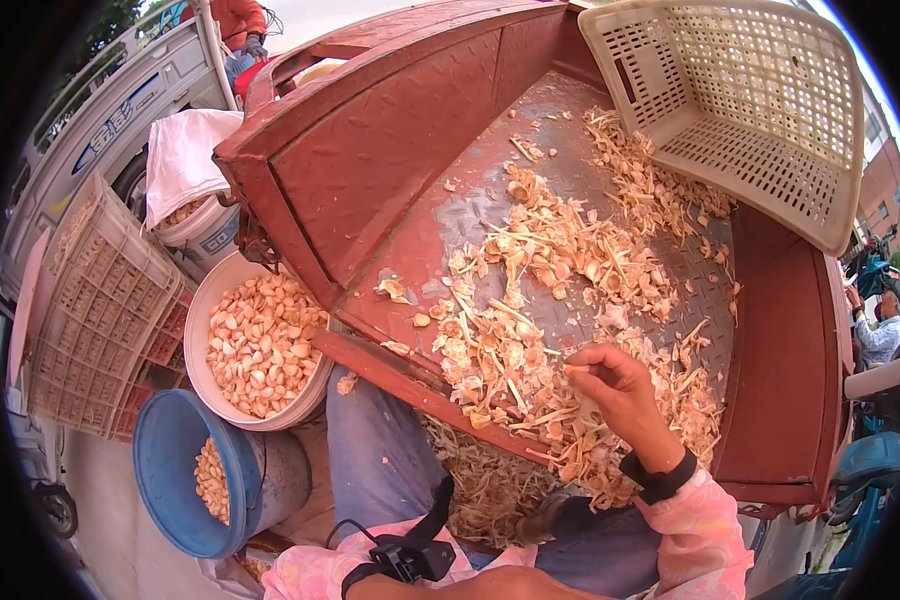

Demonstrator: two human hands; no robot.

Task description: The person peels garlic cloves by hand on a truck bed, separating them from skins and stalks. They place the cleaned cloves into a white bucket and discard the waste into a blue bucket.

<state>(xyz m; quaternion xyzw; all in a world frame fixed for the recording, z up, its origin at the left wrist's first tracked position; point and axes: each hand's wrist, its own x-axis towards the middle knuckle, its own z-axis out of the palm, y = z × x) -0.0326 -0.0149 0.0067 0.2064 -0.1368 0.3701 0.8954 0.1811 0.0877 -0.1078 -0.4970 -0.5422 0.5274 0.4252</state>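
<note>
My right hand (620,390) is raised over the garlic skins (530,370) on the red metal cart bed (450,200). Thumb and forefinger pinch a small pale piece that looks like a garlic clove (576,369). Dry stalks and papery husks are heaped beneath this hand. At the bottom edge, my left hand (510,583) is mostly cut off, and its fingers do not show. To the left, a white bucket (196,330) is full of garlic cloves (262,345). In front of it, a blue bucket (160,500) holds a smaller amount of cloves.
A cream plastic basket (770,140) is tilted at the cart's back right. Crates (100,320) and a bucket with a white sack (185,160) stand left. More husks (490,480) lie below the cart's edge. Another person's gloved hand (254,45) shows at upper left.
</note>
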